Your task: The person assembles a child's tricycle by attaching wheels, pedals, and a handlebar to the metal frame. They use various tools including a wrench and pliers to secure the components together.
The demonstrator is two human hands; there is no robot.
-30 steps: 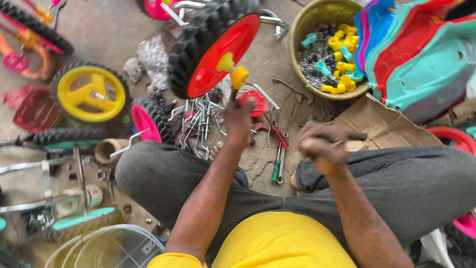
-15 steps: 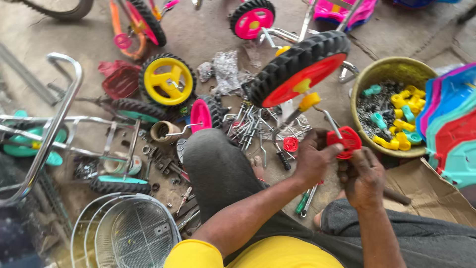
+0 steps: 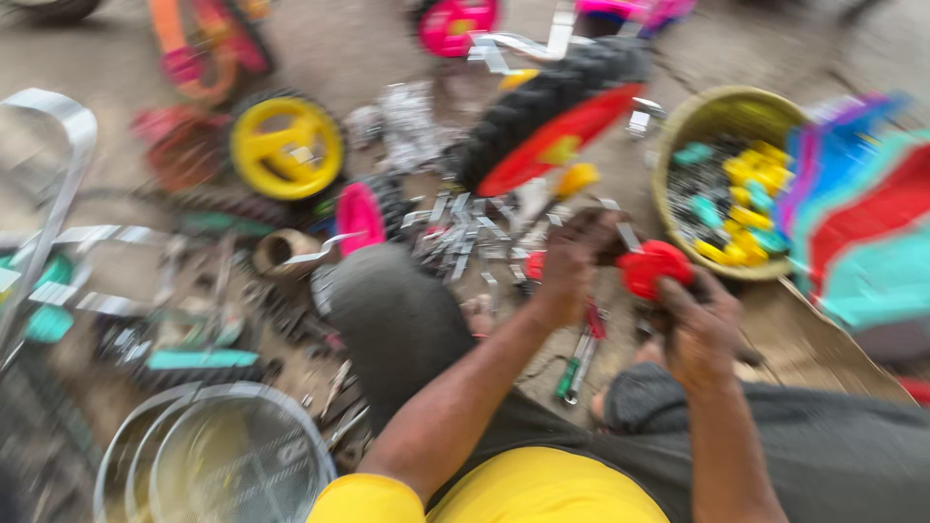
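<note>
Both hands on the red part (image 3: 655, 267): left hand (image 3: 573, 261) fingers curled around it, right hand (image 3: 699, 329) gripping underneath, pretty blurry though

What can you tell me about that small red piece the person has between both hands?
The red piece looks like glossy plastic, rounded, perhaps a small wheel or cap; motion blur hides detail. It is held above the floor, near the yellow basket. The left hand touches its left side, and the right hand grips it from below.
</note>
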